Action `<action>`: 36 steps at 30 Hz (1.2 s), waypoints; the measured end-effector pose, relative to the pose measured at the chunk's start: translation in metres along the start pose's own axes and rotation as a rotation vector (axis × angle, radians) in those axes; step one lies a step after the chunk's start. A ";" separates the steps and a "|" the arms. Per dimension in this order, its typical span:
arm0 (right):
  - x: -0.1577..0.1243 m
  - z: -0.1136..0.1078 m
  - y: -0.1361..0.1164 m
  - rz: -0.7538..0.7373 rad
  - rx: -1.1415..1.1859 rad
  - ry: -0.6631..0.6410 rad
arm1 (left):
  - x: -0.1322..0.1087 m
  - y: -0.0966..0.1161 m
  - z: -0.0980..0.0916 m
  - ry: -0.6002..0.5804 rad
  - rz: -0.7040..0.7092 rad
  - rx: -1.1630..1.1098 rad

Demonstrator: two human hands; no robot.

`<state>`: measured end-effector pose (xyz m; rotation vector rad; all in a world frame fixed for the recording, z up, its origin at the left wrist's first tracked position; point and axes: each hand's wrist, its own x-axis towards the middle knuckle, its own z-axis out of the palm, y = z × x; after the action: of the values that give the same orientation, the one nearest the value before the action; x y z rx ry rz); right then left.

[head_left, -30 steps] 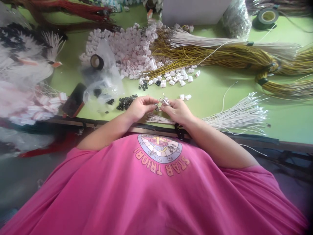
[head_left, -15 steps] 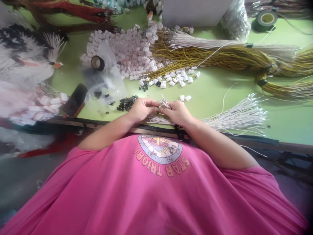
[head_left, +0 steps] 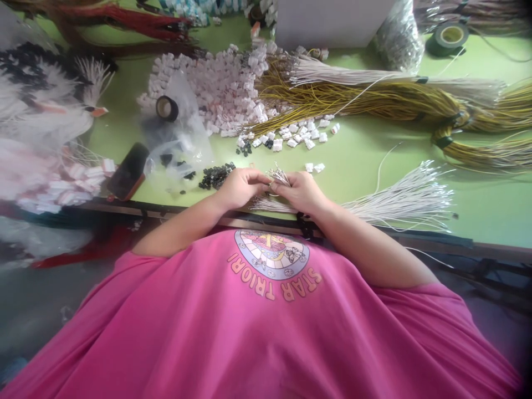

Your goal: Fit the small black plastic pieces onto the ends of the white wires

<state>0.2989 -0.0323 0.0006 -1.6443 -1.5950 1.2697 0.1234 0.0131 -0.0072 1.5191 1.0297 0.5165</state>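
Note:
Near the table's front edge, my right hand is closed round the tips of several white wires, their metal ends sticking up between my hands. My left hand meets it from the left, its thumb and fingertips pinched together at the wires; whatever small piece they hold is too small to name. More white wires fan out to the right under my right forearm. Beside my left hand lies a pile of small black parts. Two white connectors rest just beyond my right hand.
A big heap of white connectors covers the back middle. Yellow-and-black wire bundles stretch to the right. A black tape roll sits on a clear plastic bag. A dark phone-like object lies left, and another tape roll back right.
Both hands stay almost in place, with only slight finger movement at the wire tips. The view has shifted very slightly.

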 end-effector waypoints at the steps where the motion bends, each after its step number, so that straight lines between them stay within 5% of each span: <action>1: 0.000 0.000 0.001 0.000 -0.003 0.032 | -0.001 0.002 -0.004 0.000 0.032 0.096; 6: 0.000 -0.002 -0.001 0.052 0.112 0.127 | 0.007 0.019 -0.032 -0.005 0.093 0.518; 10: -0.002 -0.003 -0.005 0.129 0.158 0.121 | 0.042 0.003 -0.050 0.290 0.005 0.594; 15: -0.003 -0.004 -0.007 0.120 0.157 0.121 | 0.076 -0.035 -0.060 0.288 0.055 0.572; 19: -0.002 -0.003 -0.006 0.106 0.168 0.087 | 0.056 -0.016 -0.055 0.243 0.086 0.627; 22: -0.002 -0.002 -0.004 0.093 0.200 0.079 | 0.022 0.015 -0.043 0.114 0.174 0.487; 26: -0.002 -0.001 -0.002 0.076 0.187 0.072 | -0.004 0.027 -0.022 -0.097 0.028 0.100; 30: -0.002 0.000 -0.003 0.058 0.182 0.089 | 0.000 0.010 -0.007 -0.032 -0.089 -0.198; 36: -0.002 0.001 -0.004 0.040 0.149 0.130 | 0.003 0.003 -0.005 -0.030 -0.059 -0.277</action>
<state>0.2969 -0.0335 0.0041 -1.6372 -1.3639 1.2437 0.1217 0.0184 -0.0034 1.2451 0.9350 0.5676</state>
